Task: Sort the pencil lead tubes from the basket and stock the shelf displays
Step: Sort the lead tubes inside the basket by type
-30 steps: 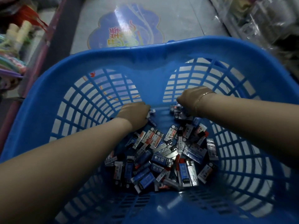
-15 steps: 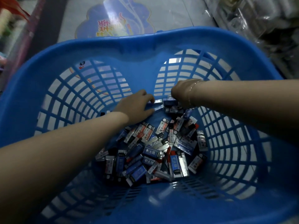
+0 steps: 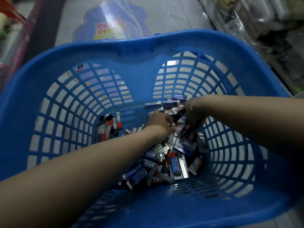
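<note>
Blue slatted plastic basket: mixed heap of small blue, red and clear pencil lead tubes on its floor. Left hand, right hand: fingers buried in heap, grip indeterminable. Advice: pick by colour, keeping red-black group apart.

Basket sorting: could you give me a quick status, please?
Both hands, left hand and right hand, in tube pile; grips unclear. Basket unobstructed.

Basket interior: bare floor at centre frame, between the red tube cluster at left and the main tube heap lower right. Both forearms cross above the heap; latticed walls enclose every side.
</note>
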Demonstrator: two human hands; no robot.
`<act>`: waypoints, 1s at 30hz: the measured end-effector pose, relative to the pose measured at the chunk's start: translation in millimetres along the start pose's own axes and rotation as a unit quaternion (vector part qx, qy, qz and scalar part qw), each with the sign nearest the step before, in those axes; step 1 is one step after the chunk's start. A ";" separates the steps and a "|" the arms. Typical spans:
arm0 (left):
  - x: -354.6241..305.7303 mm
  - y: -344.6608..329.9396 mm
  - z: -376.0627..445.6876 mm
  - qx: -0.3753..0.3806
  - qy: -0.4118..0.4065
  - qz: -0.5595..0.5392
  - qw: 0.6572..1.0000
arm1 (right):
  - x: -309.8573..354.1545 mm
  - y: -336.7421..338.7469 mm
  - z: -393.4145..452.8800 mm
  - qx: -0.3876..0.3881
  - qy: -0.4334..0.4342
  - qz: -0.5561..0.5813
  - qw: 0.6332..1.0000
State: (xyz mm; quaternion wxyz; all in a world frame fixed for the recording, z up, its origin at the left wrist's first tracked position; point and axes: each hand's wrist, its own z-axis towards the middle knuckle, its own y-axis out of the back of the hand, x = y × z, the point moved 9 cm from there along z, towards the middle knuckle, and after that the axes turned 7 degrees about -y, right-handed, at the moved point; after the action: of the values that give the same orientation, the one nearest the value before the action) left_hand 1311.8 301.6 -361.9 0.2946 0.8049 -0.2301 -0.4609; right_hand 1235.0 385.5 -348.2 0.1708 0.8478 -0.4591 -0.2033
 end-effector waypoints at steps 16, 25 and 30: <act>-0.7 -21.6 10.6 0.019 0.029 -0.041 0.999 | -5.8 14.7 -10.4 0.073 -0.002 0.151 0.986; -0.1 -2.7 15.2 0.084 0.022 -0.054 0.995 | 44.2 -13.8 -19.8 -0.141 0.120 -0.295 0.938; 12.9 9.3 5.6 0.109 0.039 -0.127 0.985 | 57.4 -8.8 -28.6 -0.172 0.161 -0.359 0.903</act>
State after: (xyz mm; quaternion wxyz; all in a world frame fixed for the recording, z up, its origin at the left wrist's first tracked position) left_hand 1312.0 285.1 -365.6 0.1534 0.8722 -0.1633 -0.4347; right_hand 1284.1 344.4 -338.6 0.3015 0.9337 -0.0477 -0.1874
